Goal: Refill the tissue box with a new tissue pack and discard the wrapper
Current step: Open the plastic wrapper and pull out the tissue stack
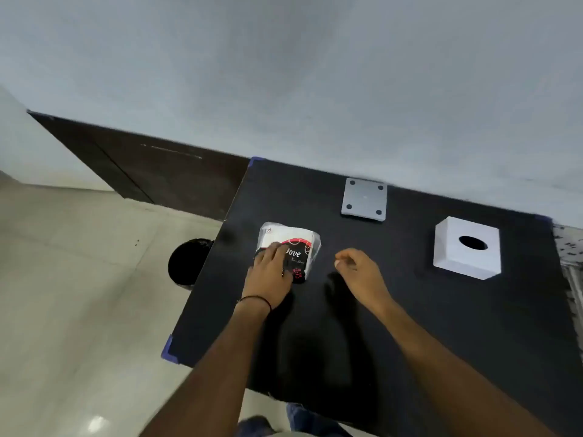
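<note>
A black surface stands against a pale wall. The wrapped tissue pack lies near its left edge — the left hand rests flat on it, fingers spread over the wrapper. The right hand hovers just beside, fingers loosely curled, empty. The white tissue box sits well apart to the right.

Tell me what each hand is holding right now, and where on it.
The left hand lies flat on the near left part of the wrapped tissue pack, pressing rather than gripping. The right hand hovers beside it, empty.
</note>
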